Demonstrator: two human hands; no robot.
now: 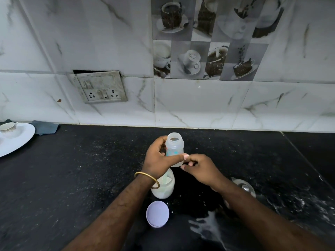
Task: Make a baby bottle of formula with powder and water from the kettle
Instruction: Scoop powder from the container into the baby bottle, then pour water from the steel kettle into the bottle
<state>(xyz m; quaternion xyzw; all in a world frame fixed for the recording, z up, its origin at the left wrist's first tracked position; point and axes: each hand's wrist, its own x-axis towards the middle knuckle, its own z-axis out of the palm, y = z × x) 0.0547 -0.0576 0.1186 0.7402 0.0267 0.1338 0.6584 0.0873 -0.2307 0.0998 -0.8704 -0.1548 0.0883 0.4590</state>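
My left hand (160, 157) grips a clear, uncapped baby bottle (174, 147) and holds it upright above the black counter. Its mouth is open at the top. My right hand (198, 169) sits just right of the bottle's base, fingers curled close to it; whether it holds anything small is hidden. Below my left wrist stands an open jar of white powder (164, 187) with a scoop inside. Its lilac lid (157, 213) lies upside down nearer to me. A glass kettle lid or top (243, 186) shows partly behind my right forearm.
A white plate (21, 142) with a cup (8, 127) sits at the far left, beside a grey cloth (45, 127). Spilled white liquid or powder (208, 229) marks the counter near the front right. A switch and socket panel (101, 87) is on the tiled wall.
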